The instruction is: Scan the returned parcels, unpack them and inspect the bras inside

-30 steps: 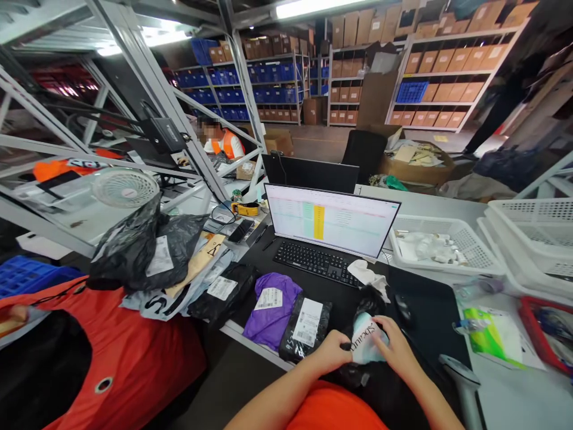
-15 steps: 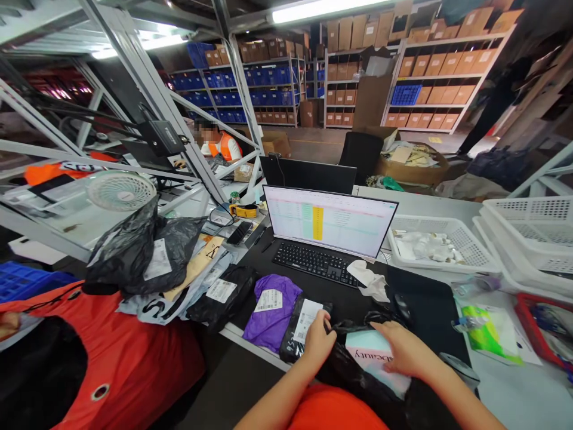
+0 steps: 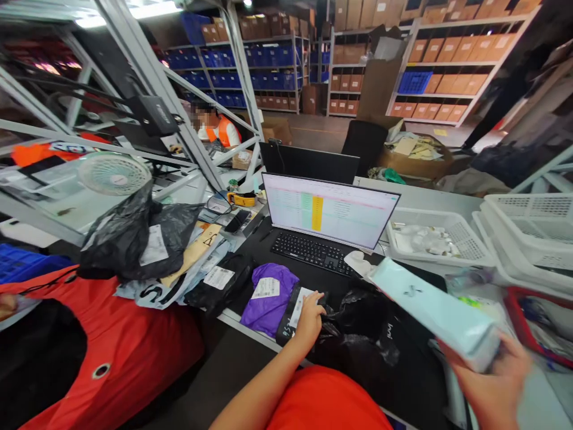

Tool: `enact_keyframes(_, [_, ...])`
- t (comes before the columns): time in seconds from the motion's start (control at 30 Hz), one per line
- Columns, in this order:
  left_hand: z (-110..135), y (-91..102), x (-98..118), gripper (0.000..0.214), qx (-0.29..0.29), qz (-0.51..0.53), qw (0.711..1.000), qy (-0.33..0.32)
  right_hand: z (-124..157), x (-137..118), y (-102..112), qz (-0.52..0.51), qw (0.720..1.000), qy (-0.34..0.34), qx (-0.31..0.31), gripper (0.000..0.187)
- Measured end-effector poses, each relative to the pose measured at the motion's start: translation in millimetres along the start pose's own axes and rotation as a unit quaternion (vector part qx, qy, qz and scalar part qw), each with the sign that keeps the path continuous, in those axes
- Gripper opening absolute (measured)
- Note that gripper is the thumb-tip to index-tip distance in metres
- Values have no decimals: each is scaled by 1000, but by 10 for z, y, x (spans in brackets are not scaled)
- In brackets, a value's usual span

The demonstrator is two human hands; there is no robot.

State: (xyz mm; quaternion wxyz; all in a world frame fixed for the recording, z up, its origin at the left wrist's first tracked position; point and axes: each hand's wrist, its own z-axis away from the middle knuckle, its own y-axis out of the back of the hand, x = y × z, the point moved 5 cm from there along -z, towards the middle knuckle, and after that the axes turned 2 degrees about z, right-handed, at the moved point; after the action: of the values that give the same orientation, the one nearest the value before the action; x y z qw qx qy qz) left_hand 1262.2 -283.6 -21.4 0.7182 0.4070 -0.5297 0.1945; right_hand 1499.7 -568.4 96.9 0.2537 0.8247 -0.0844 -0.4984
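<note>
My right hand [image 3: 496, 382] is closed round the near end of a long pale blue box [image 3: 430, 307], held up and tilted over the right part of the desk. My left hand [image 3: 310, 315] grips the edge of an empty crumpled black plastic bag [image 3: 371, 334] that lies on the dark desk mat in front of me. Just left of that hand lie a black parcel with a white label [image 3: 293, 307] and a purple parcel [image 3: 268, 292]. A keyboard [image 3: 311, 252] and a lit monitor [image 3: 329, 209] stand behind them.
A heap of black and grey mail bags [image 3: 147, 245] and an orange sack [image 3: 125, 346] fill the left. White plastic baskets [image 3: 439, 239] and a red basket [image 3: 544, 322] stand at the right. A person in an orange vest [image 3: 217, 128] sits beyond the metal racking [image 3: 147, 77].
The pale blue box has come out of the black bag: my right hand lifted it up and to the right. The bag has gone slack under my left hand.
</note>
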Motion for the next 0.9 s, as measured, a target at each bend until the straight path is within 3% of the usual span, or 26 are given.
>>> enact_keyframes(0.1, [-3,-201,60,28,-48,126,991,26,448,-132,-240,64,963,259,21,34])
enact_keyframes(0.17, [15,-330,94,44,-93,159,981,57,771,-49,-498,100,932,347,-15,18])
enact_keyframes(0.27, [60,-432,81,61,-142,229,953,139,1141,152,-851,99,905,397,-116,19])
enact_keyframes(0.37, [53,-414,37,62,-146,243,943,173,1277,303,-1006,85,897,387,-196,28])
enact_keyframes(0.43, [12,-385,6,63,-131,232,950,164,1208,442,-968,93,911,333,-227,33])
enact_keyframes(0.47, [-12,-371,-11,64,-117,227,954,158,1121,563,-899,112,928,273,-229,33])
enact_keyframes(0.53, [-55,-341,-37,66,-78,214,963,143,893,953,-626,169,966,67,-185,33])
enact_keyframes(0.57, [-71,-325,-45,66,-60,207,967,136,803,1203,-431,194,968,-67,-146,41])
enact_keyframes(0.63, [-89,-296,-50,64,-31,193,973,125,727,1663,-52,208,926,-303,-84,63])
enact_keyframes(0.67, [-93,-283,-48,63,-22,186,975,121,706,1827,69,199,905,-366,-83,67])
enact_keyframes(0.7, [-95,-271,-44,61,-15,181,976,117,685,1952,137,182,891,-405,-96,66])
enact_keyframes(0.77, [-94,-256,-37,58,-6,171,979,111,637,2081,113,133,885,-420,-152,52])
enact_keyframes(0.9, [-82,-234,-37,55,19,116,989,91,592,2028,-224,35,879,-421,-219,35])
